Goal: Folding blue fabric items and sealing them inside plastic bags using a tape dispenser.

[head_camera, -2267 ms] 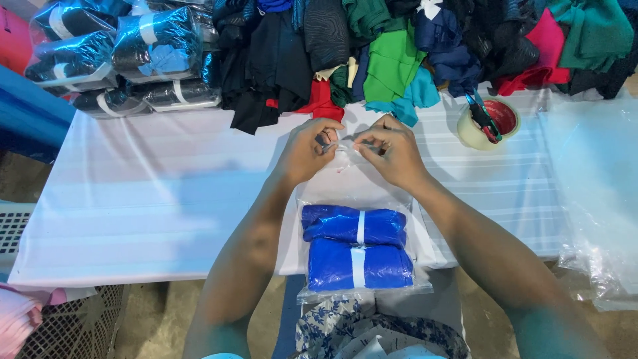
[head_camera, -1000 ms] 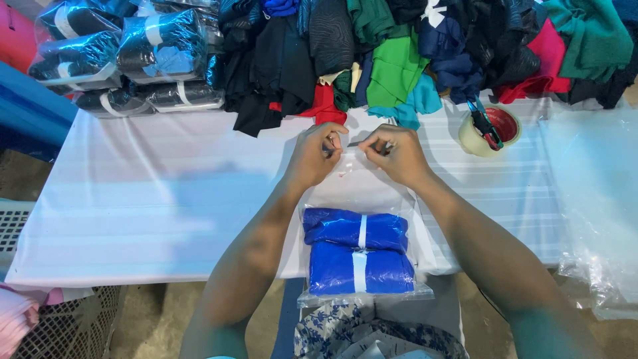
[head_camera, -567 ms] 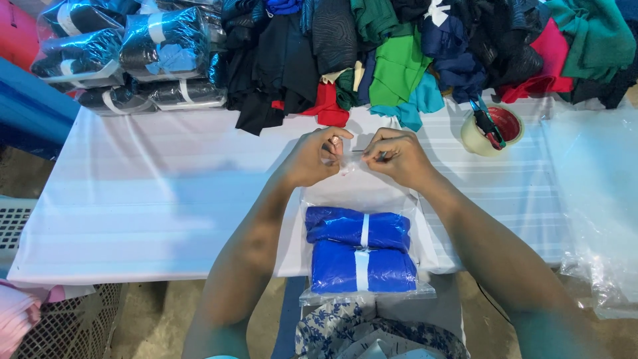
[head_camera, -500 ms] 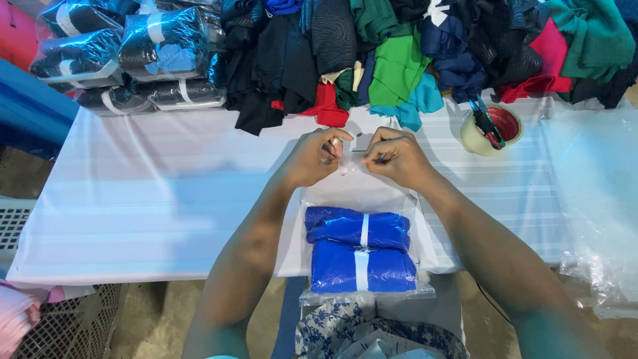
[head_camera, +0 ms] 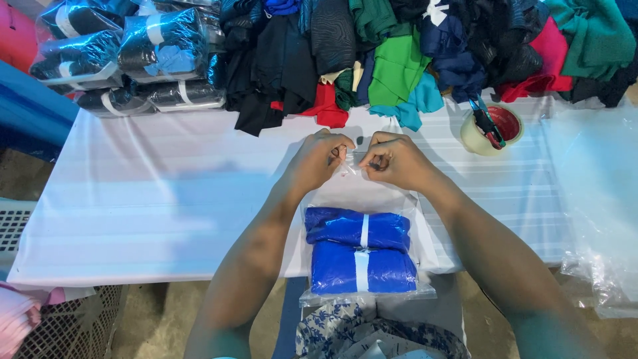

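A: What are the hands doing?

B: Both are working at the top edge of the clear bag (head_camera: 362,199). The left hand (head_camera: 318,161) is pinching the bag's mouth with its fingertips curled in, and the right hand (head_camera: 392,159) is pinching the same edge just beside it. The two hands are almost touching.

A: Where is the bag lying?

B: It is lying flat on the white table (head_camera: 153,199), at the near edge, with its lower end hanging slightly over the rim. Blue folded cloth (head_camera: 362,249), banded with a white strip, is sitting inside the bag, below the hands.

A: What else is sitting near the bag?

B: A tape roll (head_camera: 490,129) is resting beyond the bag to the right, with a dark tool lying across it. A pile of clothes (head_camera: 399,53) is filling the far side past the bag. Wrapped bundles (head_camera: 133,56) are stacked far beyond it to the left. More clear plastic (head_camera: 591,199) is lying well right of the bag.
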